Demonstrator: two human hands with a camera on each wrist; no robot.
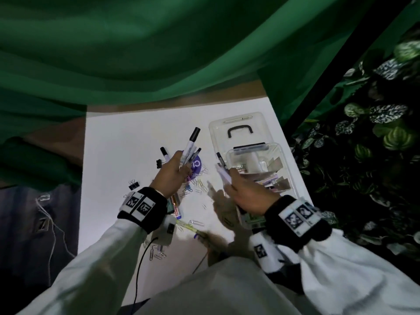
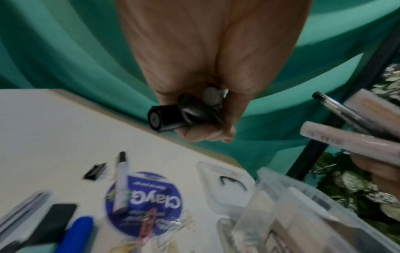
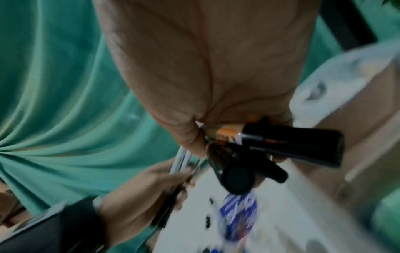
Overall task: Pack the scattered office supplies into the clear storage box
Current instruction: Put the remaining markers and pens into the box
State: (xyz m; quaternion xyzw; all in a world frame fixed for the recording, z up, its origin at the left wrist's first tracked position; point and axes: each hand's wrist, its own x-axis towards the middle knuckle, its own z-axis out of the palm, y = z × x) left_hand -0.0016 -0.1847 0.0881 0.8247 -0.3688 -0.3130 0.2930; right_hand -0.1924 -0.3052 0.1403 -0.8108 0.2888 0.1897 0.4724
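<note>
My left hand (image 1: 179, 167) is raised over the white table and grips a bundle of markers (image 1: 191, 144) whose black caps point up and away; the left wrist view shows their butt ends (image 2: 173, 118) in the fist. My right hand (image 1: 230, 178) grips another bundle of pens and markers (image 1: 220, 164) just left of the open clear storage box (image 1: 281, 155); the right wrist view shows their black caps (image 3: 292, 145). The box holds silvery and pink items. One marker (image 1: 164, 154) still lies on the table.
The clear lid (image 1: 218, 128) with a black handle lies behind the box. A purple round packet (image 1: 197, 163), black binder clips (image 1: 134, 184), scattered paper clips (image 1: 201, 185), more markers (image 1: 176, 206) and a yellow pen (image 1: 188, 226) lie on the table. Green cloth hangs behind; plants stand at the right.
</note>
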